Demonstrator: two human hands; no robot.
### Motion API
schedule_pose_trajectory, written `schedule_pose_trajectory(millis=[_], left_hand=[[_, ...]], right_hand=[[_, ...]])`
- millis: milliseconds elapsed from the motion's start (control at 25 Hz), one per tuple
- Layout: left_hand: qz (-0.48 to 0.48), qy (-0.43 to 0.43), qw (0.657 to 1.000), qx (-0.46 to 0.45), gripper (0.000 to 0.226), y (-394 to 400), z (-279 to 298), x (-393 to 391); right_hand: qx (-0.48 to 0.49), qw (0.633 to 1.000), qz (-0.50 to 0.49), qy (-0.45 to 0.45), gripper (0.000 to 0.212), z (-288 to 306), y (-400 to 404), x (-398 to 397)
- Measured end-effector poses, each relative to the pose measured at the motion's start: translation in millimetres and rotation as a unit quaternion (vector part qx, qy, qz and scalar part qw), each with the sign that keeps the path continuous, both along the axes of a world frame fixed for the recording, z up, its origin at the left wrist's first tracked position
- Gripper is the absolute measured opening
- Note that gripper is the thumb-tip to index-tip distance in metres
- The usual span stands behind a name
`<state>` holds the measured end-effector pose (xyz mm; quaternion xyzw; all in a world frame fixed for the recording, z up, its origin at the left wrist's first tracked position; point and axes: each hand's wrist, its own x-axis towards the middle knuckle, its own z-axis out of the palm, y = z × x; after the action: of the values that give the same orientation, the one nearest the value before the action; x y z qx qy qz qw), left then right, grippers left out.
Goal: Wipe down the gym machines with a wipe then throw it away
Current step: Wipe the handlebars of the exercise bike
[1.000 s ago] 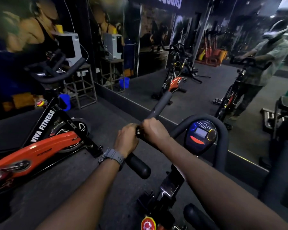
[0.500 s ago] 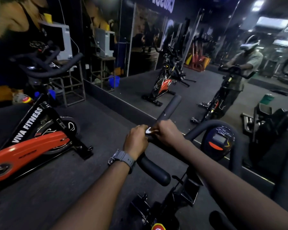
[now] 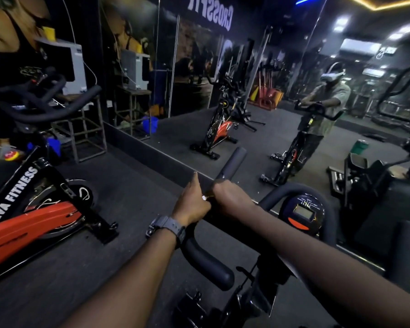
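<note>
White, a scrap of wipe [image 3: 203,197] shows between the two fists, at the middle of the view. The right hand [image 3: 232,201] has its fingers clenched round the black padded handlebar [image 3: 206,263] with the wipe; the left hand [image 3: 192,201] sits just beside it at 9 o'clock, fingers curled on the same bar, a grey watch [image 3: 167,227] on the wrist. At 3 o'clock sits the bike's round console [image 3: 302,215]; at 9 o'clock stands an orange bike [image 3: 31,223] on the dark floor.

The handlebar [image 3: 206,263] is black. The bike [image 3: 33,221] beside it is orange and black with white letters. The watch [image 3: 168,227] is grey. The bucket [image 3: 150,124] is blue.
</note>
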<state>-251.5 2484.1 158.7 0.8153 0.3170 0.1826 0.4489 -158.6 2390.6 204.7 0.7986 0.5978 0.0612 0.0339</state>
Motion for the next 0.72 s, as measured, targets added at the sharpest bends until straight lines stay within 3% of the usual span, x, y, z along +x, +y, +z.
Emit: schedule_pose_trajectory(millis=[80, 200, 360, 400, 520, 640, 720], left_hand=[[0.005, -0.012, 1.0, -0.013, 0.086, 2.2, 3.0, 7.9], [-0.019, -0.015, 1.0, 0.013, 0.069, 0.5, 9.4, 22.2], [-0.016, -0.039, 0.999, 0.005, 0.079, -4.3, 3.1, 34.2], [-0.007, -0.048, 0.999, 0.001, 0.079, -3.0, 0.7, 34.5], [-0.003, -0.071, 0.997, 0.013, 0.075, -6.8, -2.8, 31.6], [0.019, -0.078, 0.996, 0.041, 0.08, -9.7, -3.6, 23.4], [0.02, -0.087, 0.995, 0.044, 0.077, -9.5, -2.6, 22.9]], right_hand=[[0.014, 0.996, -0.043, -0.07, 0.019, 30.5, 17.5, 31.5], [0.13, 0.979, -0.135, -0.078, 0.022, 69.2, 23.0, 85.3], [-0.032, 0.997, -0.015, -0.072, 0.019, 28.0, 11.3, 33.7], [-0.028, 0.997, -0.02, -0.064, 0.019, 35.4, 14.8, 32.5], [0.115, 0.985, -0.123, -0.043, 0.022, 56.5, 38.0, 72.5], [0.021, 0.998, -0.027, -0.05, 0.02, 15.4, 33.1, 34.2], [0.022, 0.999, -0.013, -0.04, 0.019, 22.1, 29.2, 42.4]])
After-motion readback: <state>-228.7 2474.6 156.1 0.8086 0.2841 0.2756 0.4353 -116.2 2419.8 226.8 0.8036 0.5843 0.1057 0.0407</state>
